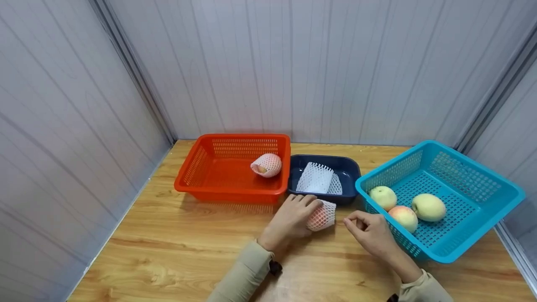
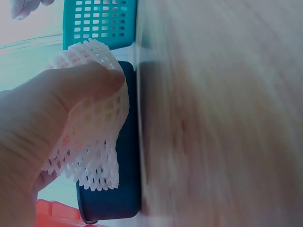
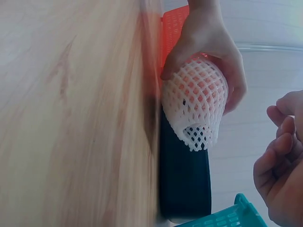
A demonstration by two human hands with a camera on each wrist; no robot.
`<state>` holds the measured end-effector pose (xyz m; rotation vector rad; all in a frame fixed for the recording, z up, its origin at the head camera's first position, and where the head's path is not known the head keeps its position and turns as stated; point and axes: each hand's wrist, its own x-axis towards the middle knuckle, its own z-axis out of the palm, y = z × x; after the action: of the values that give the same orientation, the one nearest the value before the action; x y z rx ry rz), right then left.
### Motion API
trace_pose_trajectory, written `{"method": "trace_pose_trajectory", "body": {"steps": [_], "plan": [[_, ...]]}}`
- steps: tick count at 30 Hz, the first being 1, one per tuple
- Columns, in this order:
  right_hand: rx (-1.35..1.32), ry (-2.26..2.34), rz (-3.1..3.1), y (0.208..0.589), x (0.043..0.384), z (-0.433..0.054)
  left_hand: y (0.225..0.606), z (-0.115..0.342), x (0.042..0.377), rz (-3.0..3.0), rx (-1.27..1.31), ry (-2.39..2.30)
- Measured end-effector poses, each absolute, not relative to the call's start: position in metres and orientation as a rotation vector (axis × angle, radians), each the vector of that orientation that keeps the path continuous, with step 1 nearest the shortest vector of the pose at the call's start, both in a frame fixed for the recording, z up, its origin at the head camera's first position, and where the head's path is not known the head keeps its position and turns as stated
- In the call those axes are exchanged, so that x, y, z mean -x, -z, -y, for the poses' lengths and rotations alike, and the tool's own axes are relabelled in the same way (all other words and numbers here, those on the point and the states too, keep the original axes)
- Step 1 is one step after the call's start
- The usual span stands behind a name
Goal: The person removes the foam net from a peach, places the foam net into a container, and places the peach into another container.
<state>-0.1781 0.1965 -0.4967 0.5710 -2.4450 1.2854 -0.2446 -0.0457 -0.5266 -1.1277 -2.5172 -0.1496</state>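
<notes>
My left hand [image 1: 293,216] grips a reddish apple in a white foam net sleeve [image 1: 322,216], close over the table in front of the dark blue tray. Its thumb lies across the netting in the left wrist view, and the sleeve's loose, jagged end [image 3: 198,137] sticks out past the fruit toward my right hand. My right hand [image 1: 371,235] hovers apart from the sleeve, beside the teal basket, fingers loosely curled with nothing between them. Another netted apple [image 1: 267,165] lies in the red basket [image 1: 233,195]. Three bare, pale yellow apples, one of them [image 1: 428,207] rightmost, sit in the teal basket [image 1: 474,247].
The dark blue tray [image 1: 352,170], between the two baskets, holds flat white foam net sleeves [image 1: 316,178]. Pale panel walls [image 1: 268,71] enclose the wooden table [image 1: 168,251] at the back and sides. The teal basket stands at an angle on the right.
</notes>
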Motion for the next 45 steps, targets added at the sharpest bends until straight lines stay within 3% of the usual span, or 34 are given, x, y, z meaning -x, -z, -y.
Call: {"method": "trace_pose_trajectory", "body": {"steps": [30, 41, 45], "plan": [[-0.563, -1.298, 2.472, 0.507, 0.179, -0.199, 0.528, 0.061, 0.249, 2.761, 1.036, 0.578], [-0.616, -1.306, 2.446, 0.512, 0.183, -0.198, 0.519, 0.073, 0.239, 2.732, 0.941, 0.601], [-0.622, -1.296, 2.449, 0.517, 0.181, -0.198, 0.519, 0.08, 0.229, 2.695, 0.891, 0.807]]}}
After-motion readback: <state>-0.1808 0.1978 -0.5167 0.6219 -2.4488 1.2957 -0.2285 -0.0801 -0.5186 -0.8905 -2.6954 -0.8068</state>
